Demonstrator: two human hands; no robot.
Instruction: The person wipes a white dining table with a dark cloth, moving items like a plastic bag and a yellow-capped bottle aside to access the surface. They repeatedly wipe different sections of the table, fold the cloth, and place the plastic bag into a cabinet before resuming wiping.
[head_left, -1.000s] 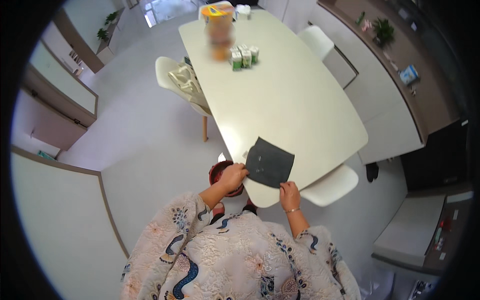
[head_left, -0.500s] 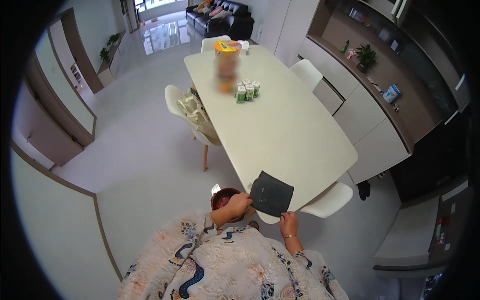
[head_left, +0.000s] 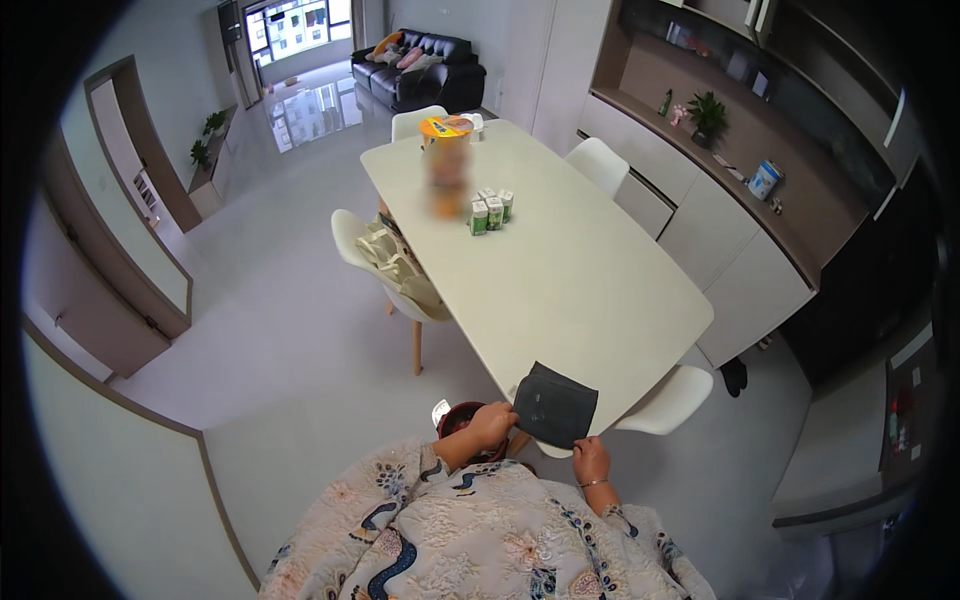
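Note:
A folded dark grey cloth hangs by its corners over the near end of the table, close to my body. My left hand pinches its left edge. The lower right corner is gripped by the fingers of my right hand, which has a thin bracelet at the wrist. Beneath my left forearm is a dark red bucket, partly hidden by the arm, with a white tag at its rim. Whether the cloth touches the tabletop, I cannot tell.
The long cream table carries several green and white cartons and a tall container with an orange top. White chairs surround it; the left one holds a cream bag. Cabinets line the right wall.
The view has tilted up slightly, so the table and room sit lower in the picture. Both hands still hold the cloth, almost unchanged in pose.

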